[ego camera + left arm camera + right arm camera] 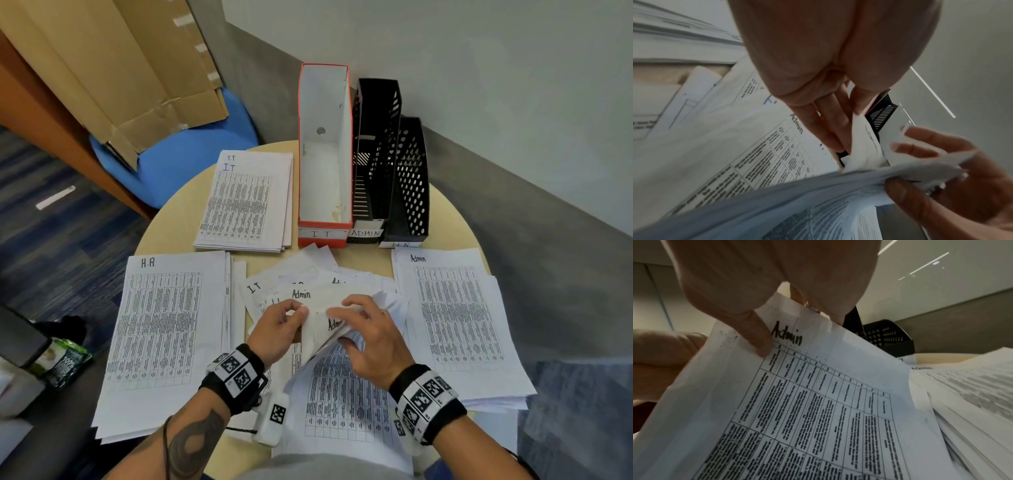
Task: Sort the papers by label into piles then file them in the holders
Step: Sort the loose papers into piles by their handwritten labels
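Observation:
Both hands hold one printed sheet labelled Admin [342, 394] above the loose unsorted papers [308, 284] at the table's middle. My left hand [303, 313] pinches its curled top-left edge between thumb and forefinger. My right hand [337, 325] grips the top, fingers over the back and thumb [760, 340] beside the word Admin. Sorted piles lie around: H.R [164, 325] on the left, I.T [243, 202] at the back left, Admin [455, 315] on the right. Behind stand the red IT holder [325, 236], the black ADMIN holder [373, 154] and the black HR holder [411, 178].
The round beige table [445, 212] stands in a corner by a grey wall. A blue chair [178, 161] with flattened cardboard [120, 68] leaning on it stands at the back left. A green packet [65, 363] lies on a surface at the left.

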`<state>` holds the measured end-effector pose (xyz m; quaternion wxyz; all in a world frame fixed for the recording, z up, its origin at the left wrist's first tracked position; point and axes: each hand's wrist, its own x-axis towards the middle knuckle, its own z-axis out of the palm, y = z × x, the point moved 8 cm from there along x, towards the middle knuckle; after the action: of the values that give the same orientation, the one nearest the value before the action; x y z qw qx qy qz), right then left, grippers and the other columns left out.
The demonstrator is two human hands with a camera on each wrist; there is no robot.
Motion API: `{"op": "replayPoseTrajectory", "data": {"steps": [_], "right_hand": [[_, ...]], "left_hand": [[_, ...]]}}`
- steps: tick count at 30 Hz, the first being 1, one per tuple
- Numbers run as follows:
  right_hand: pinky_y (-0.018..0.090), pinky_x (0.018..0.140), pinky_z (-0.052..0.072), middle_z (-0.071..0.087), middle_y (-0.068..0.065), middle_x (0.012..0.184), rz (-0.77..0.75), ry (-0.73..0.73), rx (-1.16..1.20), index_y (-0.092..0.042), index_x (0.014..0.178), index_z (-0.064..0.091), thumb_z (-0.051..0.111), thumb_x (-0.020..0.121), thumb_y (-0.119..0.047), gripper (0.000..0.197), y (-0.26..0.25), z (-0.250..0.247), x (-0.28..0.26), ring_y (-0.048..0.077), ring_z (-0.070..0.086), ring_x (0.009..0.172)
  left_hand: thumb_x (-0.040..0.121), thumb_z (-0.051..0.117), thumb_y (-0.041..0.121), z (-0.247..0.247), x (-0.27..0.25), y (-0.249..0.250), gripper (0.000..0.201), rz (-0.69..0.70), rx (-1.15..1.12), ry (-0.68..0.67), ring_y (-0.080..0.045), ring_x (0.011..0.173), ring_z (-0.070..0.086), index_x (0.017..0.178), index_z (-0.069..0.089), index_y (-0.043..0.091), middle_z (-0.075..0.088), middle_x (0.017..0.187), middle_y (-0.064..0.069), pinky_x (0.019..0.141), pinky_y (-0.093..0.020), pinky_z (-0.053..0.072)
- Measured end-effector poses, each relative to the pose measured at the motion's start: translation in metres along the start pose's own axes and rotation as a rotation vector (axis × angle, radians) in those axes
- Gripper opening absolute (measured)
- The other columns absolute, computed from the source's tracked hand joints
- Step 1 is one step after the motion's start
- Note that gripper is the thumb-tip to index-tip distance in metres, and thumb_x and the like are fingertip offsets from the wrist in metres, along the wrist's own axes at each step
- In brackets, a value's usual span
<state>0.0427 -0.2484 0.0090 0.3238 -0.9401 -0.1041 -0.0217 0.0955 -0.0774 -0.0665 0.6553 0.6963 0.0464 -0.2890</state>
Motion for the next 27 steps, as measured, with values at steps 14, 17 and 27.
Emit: {"op": "replayPoseTrajectory", "data": {"steps": [14, 17, 27], "right_hand": [[0.046, 0.098, 0.049, 0.061, -0.009, 0.078, -0.125, 0.029, -0.112, -0.021, 0.090, 0.057, 0.070, 0.077, -0.007, 0.023, -0.018, -0.011, -0.001, 0.013, 0.057, 0.078], [0.038, 0.102, 0.045, 0.061, -0.016, 0.080, -0.047, -0.049, -0.063, -0.025, 0.120, 0.046, 0.082, 0.076, -0.009, 0.059, -0.017, -0.006, 0.002, 0.006, 0.053, 0.073], [0.034, 0.084, 0.043, 0.056, -0.003, 0.107, -0.017, -0.035, -0.171, -0.025, 0.070, 0.071, 0.086, 0.067, -0.027, 0.016, 0.006, 0.001, -0.004, 0.014, 0.045, 0.104]], "left_hand": [[0.106, 0.055, 0.021, -0.004, -0.002, 0.001, 0.026, -0.024, -0.165, 0.027, -0.025, 0.073, 0.071, 0.098, 0.060, -0.003, 0.074, 0.081, -0.010, 0.067, -0.030, 0.058], [0.104, 0.058, 0.022, 0.004, -0.006, 0.011, 0.020, 0.004, -0.158, -0.054, -0.023, 0.072, 0.067, 0.096, 0.061, 0.004, 0.072, 0.082, -0.010, 0.073, -0.036, 0.057], [0.097, 0.068, 0.041, -0.009, 0.020, 0.013, 0.025, 0.048, 0.485, 0.030, -0.013, 0.101, 0.071, 0.108, 0.075, 0.020, 0.076, 0.110, 0.003, 0.097, -0.040, 0.056]]}}
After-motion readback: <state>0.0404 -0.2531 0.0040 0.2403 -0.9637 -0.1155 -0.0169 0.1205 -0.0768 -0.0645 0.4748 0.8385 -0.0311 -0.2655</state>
